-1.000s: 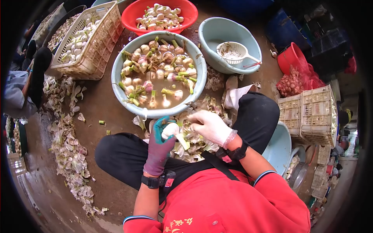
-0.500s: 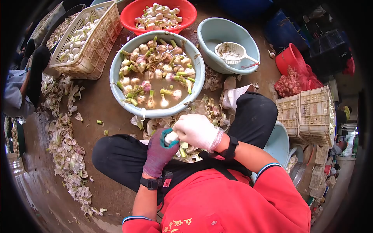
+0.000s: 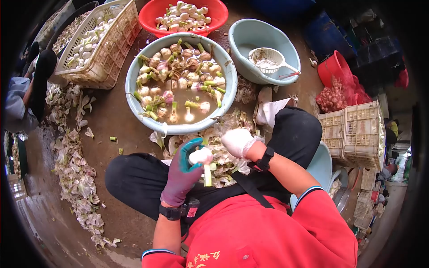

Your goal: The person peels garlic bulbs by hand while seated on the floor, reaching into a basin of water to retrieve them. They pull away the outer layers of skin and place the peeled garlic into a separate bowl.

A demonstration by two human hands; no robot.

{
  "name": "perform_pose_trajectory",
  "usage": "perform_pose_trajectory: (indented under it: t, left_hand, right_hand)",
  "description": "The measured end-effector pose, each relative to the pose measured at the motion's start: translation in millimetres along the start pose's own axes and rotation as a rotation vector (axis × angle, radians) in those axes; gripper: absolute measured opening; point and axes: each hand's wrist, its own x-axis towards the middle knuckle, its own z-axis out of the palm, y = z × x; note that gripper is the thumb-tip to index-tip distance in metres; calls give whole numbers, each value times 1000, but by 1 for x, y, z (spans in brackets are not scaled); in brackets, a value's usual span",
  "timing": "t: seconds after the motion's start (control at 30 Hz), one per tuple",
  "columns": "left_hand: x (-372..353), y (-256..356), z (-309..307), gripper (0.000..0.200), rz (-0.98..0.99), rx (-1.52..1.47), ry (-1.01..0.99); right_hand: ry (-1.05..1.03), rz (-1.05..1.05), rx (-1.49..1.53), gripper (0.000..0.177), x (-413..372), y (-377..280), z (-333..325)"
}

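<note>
My left hand (image 3: 182,172), in a purple and teal glove, grips a white garlic bulb (image 3: 200,156) whose pale green stem (image 3: 208,175) points down towards me. My right hand (image 3: 240,143), in a white glove, is a short way to the right of the bulb with its fingers curled in. What those fingers hold, if anything, is hidden. Below both hands, peeled skins and cut stems (image 3: 223,172) lie in a heap between my legs. Just beyond stands a blue basin (image 3: 132,109) of murky water with many unpeeled garlic bulbs (image 3: 182,83).
A red basin (image 3: 147,20) and a plastic crate (image 3: 96,76), both with peeled bulbs, stand at the back. To the right are a blue basin (image 3: 237,47) with a white strainer (image 3: 268,67), a red bucket (image 3: 328,69) and stacked crates (image 3: 357,129). Skins (image 3: 78,178) litter the left floor.
My right hand has moved away from the bulb to the right. My left hand has shifted slightly and its fingers have loosened, so the bulb and its stem show more.
</note>
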Motion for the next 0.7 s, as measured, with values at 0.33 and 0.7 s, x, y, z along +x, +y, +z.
perform_pose_trajectory:
  t: [0.33,0.7]
  left_hand:
    - [5,20,2,19,-207,-684,-57]
    - [26,-2,7,39,-314,-742,-3]
  right_hand:
    - [186,-121,72,22,104,27,-2]
    - [-296,122,99,42,199,39,16]
